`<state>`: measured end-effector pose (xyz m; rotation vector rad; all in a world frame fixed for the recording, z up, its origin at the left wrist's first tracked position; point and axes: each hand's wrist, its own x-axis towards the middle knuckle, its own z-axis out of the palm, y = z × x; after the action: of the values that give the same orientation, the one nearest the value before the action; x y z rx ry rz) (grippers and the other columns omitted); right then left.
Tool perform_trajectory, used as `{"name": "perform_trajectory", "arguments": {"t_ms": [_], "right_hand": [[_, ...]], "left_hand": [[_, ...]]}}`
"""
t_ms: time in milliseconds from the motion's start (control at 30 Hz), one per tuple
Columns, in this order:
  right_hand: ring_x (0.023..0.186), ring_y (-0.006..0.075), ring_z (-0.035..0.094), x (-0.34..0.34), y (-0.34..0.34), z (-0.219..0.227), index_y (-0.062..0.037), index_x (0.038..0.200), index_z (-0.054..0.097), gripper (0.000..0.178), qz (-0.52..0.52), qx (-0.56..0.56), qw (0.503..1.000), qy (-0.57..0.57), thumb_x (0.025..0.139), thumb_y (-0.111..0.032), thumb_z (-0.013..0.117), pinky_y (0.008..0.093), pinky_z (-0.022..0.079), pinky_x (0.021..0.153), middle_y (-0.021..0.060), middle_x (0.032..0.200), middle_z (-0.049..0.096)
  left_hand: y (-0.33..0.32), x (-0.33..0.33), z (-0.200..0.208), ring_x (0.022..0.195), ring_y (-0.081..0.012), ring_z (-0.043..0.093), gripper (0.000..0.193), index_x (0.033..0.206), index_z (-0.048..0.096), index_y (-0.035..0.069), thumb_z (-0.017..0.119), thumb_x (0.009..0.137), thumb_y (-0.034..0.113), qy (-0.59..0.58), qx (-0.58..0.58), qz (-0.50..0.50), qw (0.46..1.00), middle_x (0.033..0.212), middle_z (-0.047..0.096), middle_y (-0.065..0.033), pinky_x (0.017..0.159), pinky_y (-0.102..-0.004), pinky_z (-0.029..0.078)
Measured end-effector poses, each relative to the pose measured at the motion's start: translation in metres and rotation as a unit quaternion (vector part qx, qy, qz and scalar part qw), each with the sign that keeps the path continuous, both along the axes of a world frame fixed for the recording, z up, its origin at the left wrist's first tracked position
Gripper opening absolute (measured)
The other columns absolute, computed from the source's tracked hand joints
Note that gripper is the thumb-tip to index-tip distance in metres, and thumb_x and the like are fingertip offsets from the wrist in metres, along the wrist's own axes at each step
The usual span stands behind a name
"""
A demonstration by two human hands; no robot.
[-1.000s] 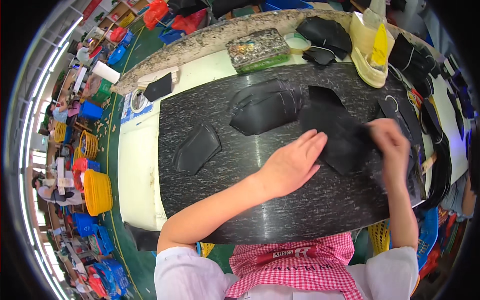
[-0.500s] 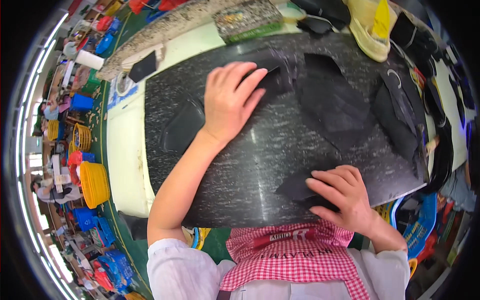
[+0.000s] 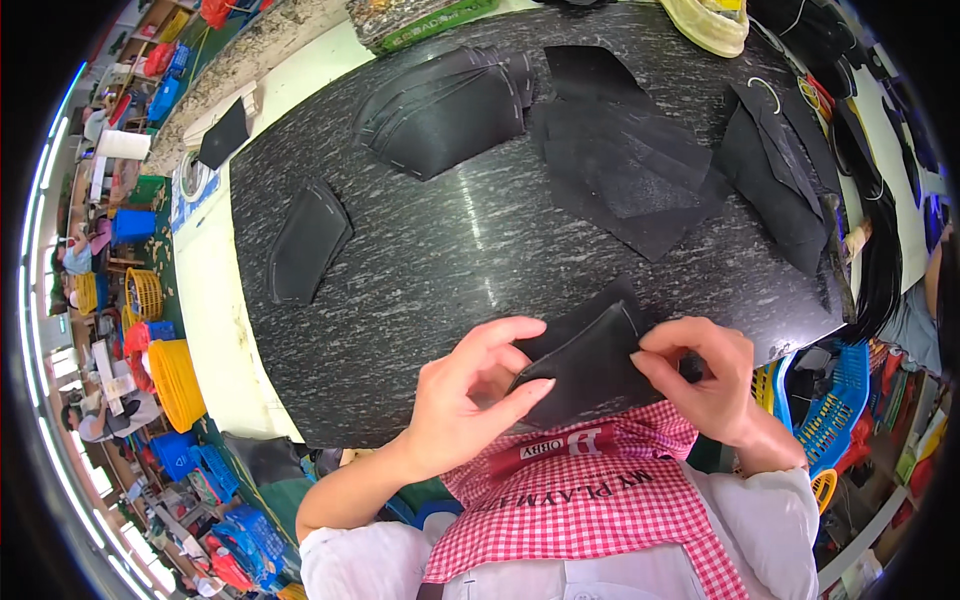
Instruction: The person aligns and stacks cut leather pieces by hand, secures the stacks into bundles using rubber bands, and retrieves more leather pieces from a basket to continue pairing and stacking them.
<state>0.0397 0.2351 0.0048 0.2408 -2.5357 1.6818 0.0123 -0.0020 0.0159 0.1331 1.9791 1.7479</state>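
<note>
Close to the near edge of the dark speckled work board, I hold black leather-like pieces, with one edge lying over another. My left hand pinches their left side between thumb and fingers. At the right corner, my right hand is closed in a pinch. Farther off lies a fanned stack of black pieces with pale marks along their edges. Right of that stack are thin black sheets, loosely overlapped. A single black cut piece rests alone on the left.
More black pieces are heaped at the board's right side. A yellowish shoe-shaped item and a speckled block with a green side stand at the back. Blue and yellow baskets stand on the floor either side.
My left hand has come back from the far stack to the near edge. Both hands now grip the black pieces together, and the view has shifted.
</note>
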Motion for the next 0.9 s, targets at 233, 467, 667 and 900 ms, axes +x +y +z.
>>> {"name": "perform_trajectory", "arguments": {"t_ms": [233,467,667,900], "right_hand": [[0.051,0.0179,0.057,-0.008,0.004,-0.013,-0.0041,0.090,0.066,0.020,0.034,0.098,0.992,0.075,0.073,0.004,0.072,0.0278,0.044,0.045,0.0062,0.065,0.059],[0.051,0.0175,0.058,-0.009,0.006,-0.015,-0.0038,0.089,0.067,0.022,0.038,0.100,0.992,0.065,0.071,0.006,0.071,0.0272,0.044,0.045,0.0063,0.065,0.059],[0.052,0.0173,0.059,-0.004,0.010,-0.016,-0.0028,0.088,0.066,0.024,0.048,0.086,0.990,0.104,0.067,0.007,0.072,0.0268,0.045,0.045,0.0060,0.065,0.059],[0.053,0.0187,0.059,-0.005,0.007,-0.014,-0.0026,0.087,0.066,0.023,0.059,0.114,0.986,0.105,0.066,0.006,0.072,0.0281,0.045,0.045,0.0059,0.065,0.058]], "left_hand": [[0.003,-0.010,-0.013,0.053,-0.0034,0.055,0.025,0.107,0.068,0.006,0.068,0.082,-0.002,0.172,-0.099,-0.071,0.978,0.085,0.061,-0.0041,0.043,-0.0178,0.042],[0.009,-0.015,-0.008,0.061,-0.0166,0.062,0.026,0.108,0.066,0.007,0.068,0.083,0.003,0.225,-0.175,-0.118,0.951,0.082,0.061,-0.0068,0.051,-0.0289,0.051],[0.009,-0.013,-0.014,0.059,-0.0168,0.061,0.026,0.109,0.065,0.006,0.066,0.083,0.002,0.299,-0.166,-0.125,0.931,0.082,0.060,-0.0058,0.048,-0.0288,0.051],[0.012,-0.012,-0.014,0.057,-0.0187,0.061,0.024,0.108,0.064,0.005,0.065,0.083,0.002,0.315,-0.177,-0.134,0.923,0.081,0.059,-0.0070,0.047,-0.0300,0.051]]}}
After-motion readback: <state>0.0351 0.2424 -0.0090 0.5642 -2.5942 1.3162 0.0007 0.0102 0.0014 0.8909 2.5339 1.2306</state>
